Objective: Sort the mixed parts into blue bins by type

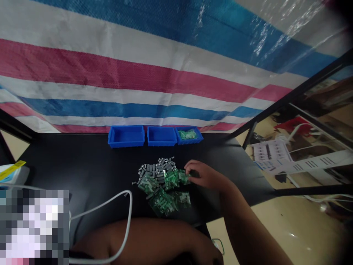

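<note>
My right hand (202,175) reaches over the black table (82,165) to the right edge of a pile of small green clear-plastic parts (165,191). Its fingers curl onto a green piece at the pile's side. Behind the green parts lies a heap of small grey metal pieces (157,169). My left forearm (143,239) lies across the bottom of the view; its hand is out of sight. Three blue bins stand at the table's back: the left bin (126,136) and the middle bin (161,135) look empty, the right bin (189,135) holds green parts.
A white cable (121,213) curves across the near table. A striped red, white and blue tarp (138,73) hangs behind. Black frame bars (303,88) run at the right, with papers (275,154) and floor beyond. A yellow-labelled object (11,169) sits at far left.
</note>
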`<control>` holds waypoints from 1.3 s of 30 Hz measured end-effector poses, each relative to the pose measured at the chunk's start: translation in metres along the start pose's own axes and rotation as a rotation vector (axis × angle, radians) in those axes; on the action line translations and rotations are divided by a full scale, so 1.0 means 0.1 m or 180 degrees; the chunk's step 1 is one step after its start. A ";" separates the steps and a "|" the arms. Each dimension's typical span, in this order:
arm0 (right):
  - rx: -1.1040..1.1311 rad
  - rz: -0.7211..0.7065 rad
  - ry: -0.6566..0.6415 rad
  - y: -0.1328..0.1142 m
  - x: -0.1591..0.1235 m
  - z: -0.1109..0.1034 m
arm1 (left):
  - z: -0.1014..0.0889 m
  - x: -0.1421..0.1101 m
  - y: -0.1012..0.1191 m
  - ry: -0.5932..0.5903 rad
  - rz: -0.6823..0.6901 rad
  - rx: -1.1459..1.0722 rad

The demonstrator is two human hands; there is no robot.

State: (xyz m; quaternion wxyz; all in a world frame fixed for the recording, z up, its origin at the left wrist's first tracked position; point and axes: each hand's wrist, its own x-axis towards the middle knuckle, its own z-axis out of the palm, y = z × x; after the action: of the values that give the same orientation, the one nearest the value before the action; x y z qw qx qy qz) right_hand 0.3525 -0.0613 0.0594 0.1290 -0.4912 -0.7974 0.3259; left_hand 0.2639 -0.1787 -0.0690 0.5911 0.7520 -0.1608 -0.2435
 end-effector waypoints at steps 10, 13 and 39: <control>0.0164 0.0152 -0.0462 0.09 0.23 0.05 | -0.04 -0.07 0.12 -0.0064 -0.0298 -0.0107; 0.0507 0.0342 -0.0388 0.14 0.22 0.06 | -0.04 -0.04 0.08 -0.0112 -0.0164 -0.0144; -0.1537 0.1083 0.1916 0.85 1.37 -0.64 | -0.01 -0.08 0.16 0.0047 -0.0387 -0.0044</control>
State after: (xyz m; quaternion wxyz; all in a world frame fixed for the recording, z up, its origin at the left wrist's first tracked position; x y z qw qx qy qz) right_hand 0.3789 0.1089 0.0372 0.1817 -0.7053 -0.6852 -0.0117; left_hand 0.2585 -0.1778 -0.0519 0.5815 0.7581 -0.1087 -0.2745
